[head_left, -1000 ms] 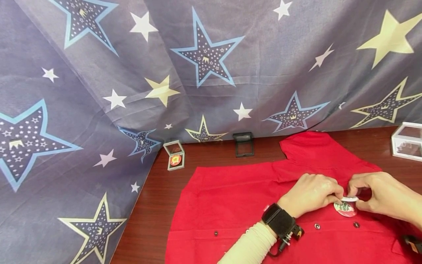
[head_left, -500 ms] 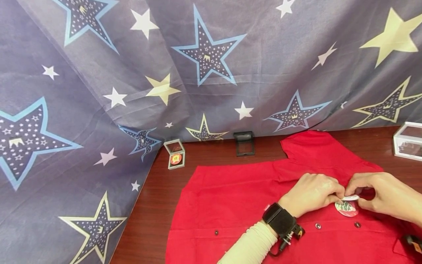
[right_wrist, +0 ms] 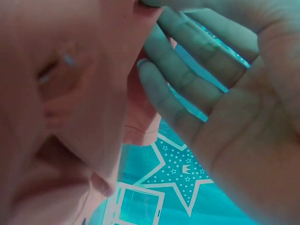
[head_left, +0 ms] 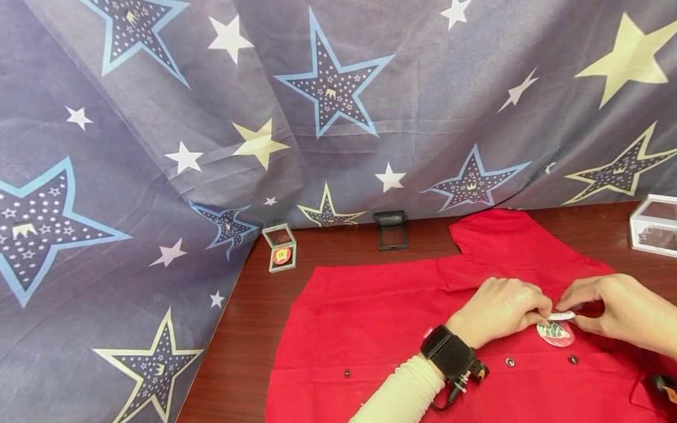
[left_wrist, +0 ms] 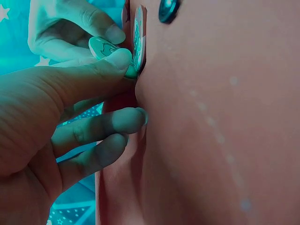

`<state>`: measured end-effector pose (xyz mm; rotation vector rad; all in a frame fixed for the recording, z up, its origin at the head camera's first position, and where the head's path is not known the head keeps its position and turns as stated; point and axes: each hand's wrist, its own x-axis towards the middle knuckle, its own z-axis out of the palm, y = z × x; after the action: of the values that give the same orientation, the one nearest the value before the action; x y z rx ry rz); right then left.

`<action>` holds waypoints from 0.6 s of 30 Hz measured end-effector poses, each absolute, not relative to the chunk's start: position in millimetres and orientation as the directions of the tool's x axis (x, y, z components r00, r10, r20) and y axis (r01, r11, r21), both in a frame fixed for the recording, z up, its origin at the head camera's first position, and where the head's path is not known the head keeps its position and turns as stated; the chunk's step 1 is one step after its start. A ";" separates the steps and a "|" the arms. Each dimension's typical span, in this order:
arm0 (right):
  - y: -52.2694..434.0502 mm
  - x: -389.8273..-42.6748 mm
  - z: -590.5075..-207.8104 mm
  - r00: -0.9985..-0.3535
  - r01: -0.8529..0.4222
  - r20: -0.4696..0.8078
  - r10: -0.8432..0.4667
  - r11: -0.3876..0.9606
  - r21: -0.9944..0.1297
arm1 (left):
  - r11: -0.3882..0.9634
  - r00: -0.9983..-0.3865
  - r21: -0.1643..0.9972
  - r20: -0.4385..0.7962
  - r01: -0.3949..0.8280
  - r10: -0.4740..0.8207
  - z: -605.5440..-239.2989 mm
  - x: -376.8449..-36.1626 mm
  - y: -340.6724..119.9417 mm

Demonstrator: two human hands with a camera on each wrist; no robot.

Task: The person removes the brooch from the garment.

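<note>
Leaning just beyond the patterned badge (head_left: 556, 335), the pale disc (head_left: 562, 316) depends on fingertips alone. The left hand (head_left: 499, 311) pinches one end between thumb and forefinger, at the badge's left; the right hand (head_left: 619, 308) curls thumb and forefinger round the other end, at the badge's right, how firmly I cannot tell. Should either grip loosen, the thin rim could slip and drop the disc onto the badge. The fingers partly hide where disc and badge come closest, so a poor line-up there could pass unnoticed.

Around the badge, the red shirt (head_left: 396, 329) lies loose; uneven pulling could pucker it and skew the badge. Nearer the person than the badge, a button (head_left: 573, 359) might catch a dragging wrist. Left of the badge, the cable on the wrist strap (head_left: 448, 355) could rub the cloth and shift it. Well beyond and left of the badge, the grey case (head_left: 290, 264) and black case (head_left: 393, 246) seem safe from a small slip.
</note>
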<state>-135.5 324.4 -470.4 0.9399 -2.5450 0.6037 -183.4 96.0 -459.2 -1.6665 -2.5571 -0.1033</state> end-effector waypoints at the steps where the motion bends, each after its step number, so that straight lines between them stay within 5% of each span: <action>1: 324.5 -135.6 -470.6 -0.710 -0.681 0.467 -0.527 0.682 -0.267 | 0.403 -0.402 0.009 0.109 0.915 0.909 -459.0 -183.3 96.0; 18: 321.1 -134.5 -467.1 -0.702 -0.692 0.474 -0.532 0.666 -0.277 | 0.406 -0.404 0.007 0.113 0.914 0.908 -458.6 -182.3 96.1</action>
<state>-134.5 321.1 -467.1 0.9665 -2.5303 0.6313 -182.3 96.1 -458.6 -1.6605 -2.5568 -0.1023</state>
